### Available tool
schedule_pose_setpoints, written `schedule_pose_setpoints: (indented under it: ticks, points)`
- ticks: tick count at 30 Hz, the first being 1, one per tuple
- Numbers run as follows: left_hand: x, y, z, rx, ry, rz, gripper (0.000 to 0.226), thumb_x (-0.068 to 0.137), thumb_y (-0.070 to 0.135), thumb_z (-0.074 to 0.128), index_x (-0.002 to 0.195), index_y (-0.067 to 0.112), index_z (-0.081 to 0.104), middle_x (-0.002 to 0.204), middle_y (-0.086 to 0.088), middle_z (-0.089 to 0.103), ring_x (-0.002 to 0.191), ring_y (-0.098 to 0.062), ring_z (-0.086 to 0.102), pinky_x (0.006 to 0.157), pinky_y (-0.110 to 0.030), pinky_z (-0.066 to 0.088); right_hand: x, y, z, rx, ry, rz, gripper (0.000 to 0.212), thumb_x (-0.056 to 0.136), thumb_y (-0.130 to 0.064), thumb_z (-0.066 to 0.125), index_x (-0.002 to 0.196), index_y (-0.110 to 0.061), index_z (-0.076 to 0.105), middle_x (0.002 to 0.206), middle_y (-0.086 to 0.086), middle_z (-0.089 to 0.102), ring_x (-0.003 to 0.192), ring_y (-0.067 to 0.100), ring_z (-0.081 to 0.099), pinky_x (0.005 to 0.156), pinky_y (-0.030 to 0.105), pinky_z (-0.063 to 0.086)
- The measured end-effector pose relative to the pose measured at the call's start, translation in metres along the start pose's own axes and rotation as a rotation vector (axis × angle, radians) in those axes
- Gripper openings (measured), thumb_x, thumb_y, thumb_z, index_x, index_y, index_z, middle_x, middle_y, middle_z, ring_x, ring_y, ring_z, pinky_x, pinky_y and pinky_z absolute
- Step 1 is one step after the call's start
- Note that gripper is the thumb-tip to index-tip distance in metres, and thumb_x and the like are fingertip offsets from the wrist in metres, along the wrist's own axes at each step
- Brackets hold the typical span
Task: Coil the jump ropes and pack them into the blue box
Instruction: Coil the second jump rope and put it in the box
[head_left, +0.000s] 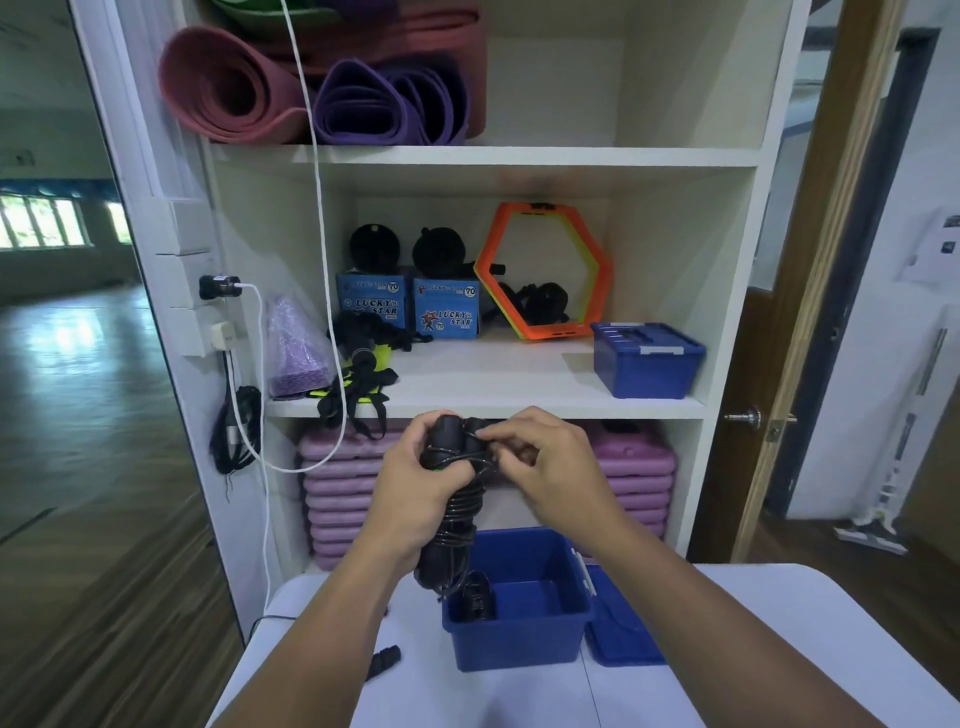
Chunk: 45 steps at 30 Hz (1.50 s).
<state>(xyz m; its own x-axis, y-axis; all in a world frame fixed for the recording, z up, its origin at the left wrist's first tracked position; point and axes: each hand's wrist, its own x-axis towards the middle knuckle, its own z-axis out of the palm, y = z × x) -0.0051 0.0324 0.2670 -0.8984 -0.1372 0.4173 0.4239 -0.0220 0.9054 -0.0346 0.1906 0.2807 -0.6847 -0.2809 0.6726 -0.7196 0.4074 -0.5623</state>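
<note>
Left hand (415, 483) grips coiled black jump rope (453, 499); right hand (540, 462) pinches its cord. Shelf cartons (370, 300) read "LUCKY STAR 70".

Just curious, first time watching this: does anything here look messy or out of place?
Yes: black straps spill in a tangle over the middle shelf's front edge, and a small black piece lies loose on the table.
</note>
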Motion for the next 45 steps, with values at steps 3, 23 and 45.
schedule_pose_setpoints:
  ticks: [3, 23, 45]
  points:
    - [-0.004, -0.003, 0.0, -0.008, 0.035, -0.005, 0.03, 0.08, -0.014, 0.063, 0.1, 0.008, 0.065, 0.072, -0.004, 0.063, 0.062, -0.014, 0.055, 0.052, -0.023, 0.048, -0.002, 0.001, 0.0, 0.043, -0.046, 0.013, 0.025, 0.088, -0.001, 0.067, 0.102, -0.018, 0.078, 0.088, -0.009, 0.062, 0.07, 0.003, 0.055, 0.065, 0.011, 0.042]
    - [0.024, -0.004, -0.016, -0.068, 0.191, -0.004, 0.02, 0.079, -0.008, 0.065, 0.082, 0.012, 0.064, 0.067, -0.002, 0.063, 0.063, -0.016, 0.059, 0.057, -0.031, 0.05, -0.016, 0.0, 0.046, 0.49, -0.133, 0.229, 0.068, 0.097, -0.001, 0.049, 0.134, -0.057, 0.044, 0.139, -0.015, 0.045, 0.125, 0.008, 0.055, 0.102, 0.032, 0.05]
    - [0.021, -0.066, -0.073, 0.048, 0.053, -0.215, 0.019, 0.089, 0.025, 0.073, 0.087, 0.009, 0.063, 0.076, -0.001, 0.067, 0.069, -0.012, 0.064, 0.074, -0.036, 0.055, -0.03, 0.023, 0.113, 0.82, 0.107, 0.538, 0.053, 0.084, -0.004, 0.074, 0.12, -0.038, 0.055, 0.118, 0.014, 0.065, 0.107, 0.03, 0.066, 0.079, 0.037, 0.058]
